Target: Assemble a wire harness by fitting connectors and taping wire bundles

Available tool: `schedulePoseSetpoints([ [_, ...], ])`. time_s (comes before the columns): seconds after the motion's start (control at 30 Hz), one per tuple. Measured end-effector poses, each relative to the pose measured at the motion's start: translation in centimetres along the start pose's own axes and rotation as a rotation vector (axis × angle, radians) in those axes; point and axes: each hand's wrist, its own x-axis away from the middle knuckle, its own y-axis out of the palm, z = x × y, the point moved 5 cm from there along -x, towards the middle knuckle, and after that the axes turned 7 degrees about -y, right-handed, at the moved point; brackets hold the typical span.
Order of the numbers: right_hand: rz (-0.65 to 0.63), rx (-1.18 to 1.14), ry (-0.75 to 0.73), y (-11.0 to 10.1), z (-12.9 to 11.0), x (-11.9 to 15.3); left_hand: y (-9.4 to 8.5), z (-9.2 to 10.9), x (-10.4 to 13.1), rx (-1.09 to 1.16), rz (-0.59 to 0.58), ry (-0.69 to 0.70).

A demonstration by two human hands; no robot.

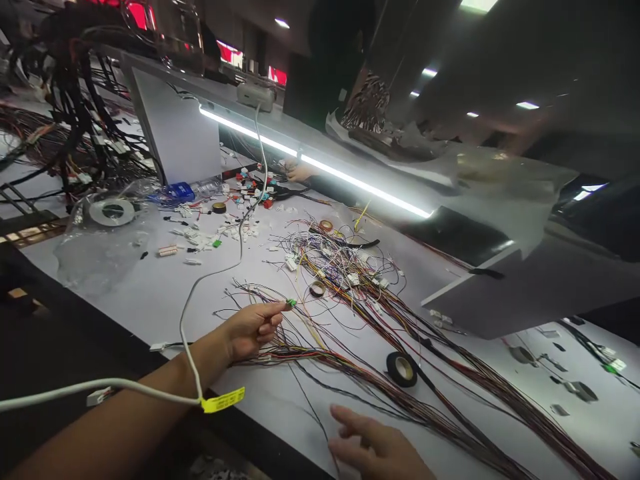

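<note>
My left hand (255,330) is closed, with thumb and finger pinching a small green connector (291,304). Loose wire ends fan out around that hand, above a long bundle of thin multicoloured wires (345,370) on the white table. Nearer the front edge is my right hand (375,443), its fingers stretched and apart. A thin dark wire (313,413) runs close to its fingertips; whether they touch, I cannot tell. A roll of black tape (401,369) lies beyond my right hand, against the bundle.
A second wire bundle (480,380) runs alongside, ending in a tangle with white connectors (330,257). A white cable (187,300) with a yellow tag crosses my left forearm. Loose connectors (193,233), a plastic bag (95,247) and a light bar (320,163) lie beyond. Another person's hand (299,171) shows behind.
</note>
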Motion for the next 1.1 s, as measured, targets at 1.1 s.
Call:
schedulePoseSetpoints([
  [1.1, 0.1, 0.249, 0.031, 6.2, 2.8, -10.4, -6.6, 0.4, 9.0, -1.31, 0.476, 0.742],
])
